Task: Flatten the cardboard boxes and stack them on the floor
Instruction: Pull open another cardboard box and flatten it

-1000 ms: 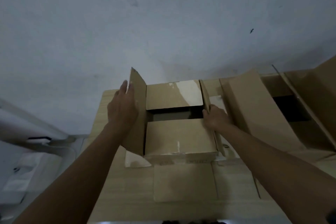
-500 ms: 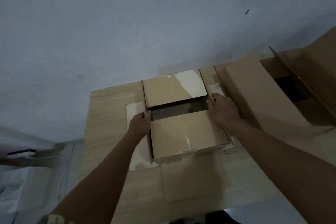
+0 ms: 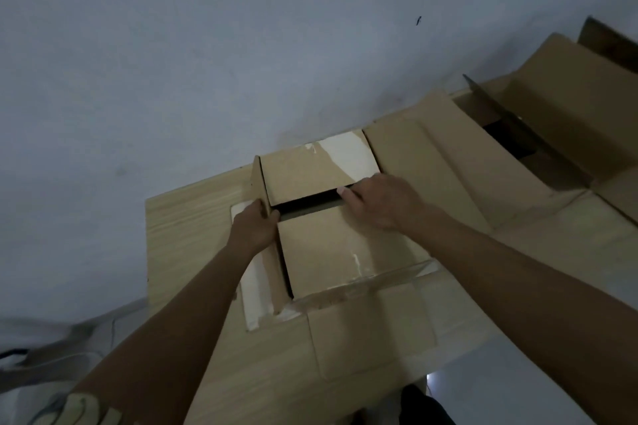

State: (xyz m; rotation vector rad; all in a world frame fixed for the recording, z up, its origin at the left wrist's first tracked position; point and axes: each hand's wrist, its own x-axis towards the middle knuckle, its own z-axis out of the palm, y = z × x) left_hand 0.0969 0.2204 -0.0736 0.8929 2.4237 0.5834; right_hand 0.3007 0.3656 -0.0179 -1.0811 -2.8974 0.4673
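Two boxes, neither flattened nor stacked. Small box (image 3: 331, 214) at table (image 3: 193, 217) centre; left hand (image 3: 253, 226) grips its 9 o'clock wall, right hand (image 3: 383, 200) rests flat on top flaps. Big box (image 3: 518, 134) at 2 o'clock untouched.

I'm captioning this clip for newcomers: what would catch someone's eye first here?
First, the small cardboard box at the centre of the wooden table, its top flaps parted over a dark gap. The left hand grips its left edge, and the right hand rests on top by the gap. At the right lies a larger open box.
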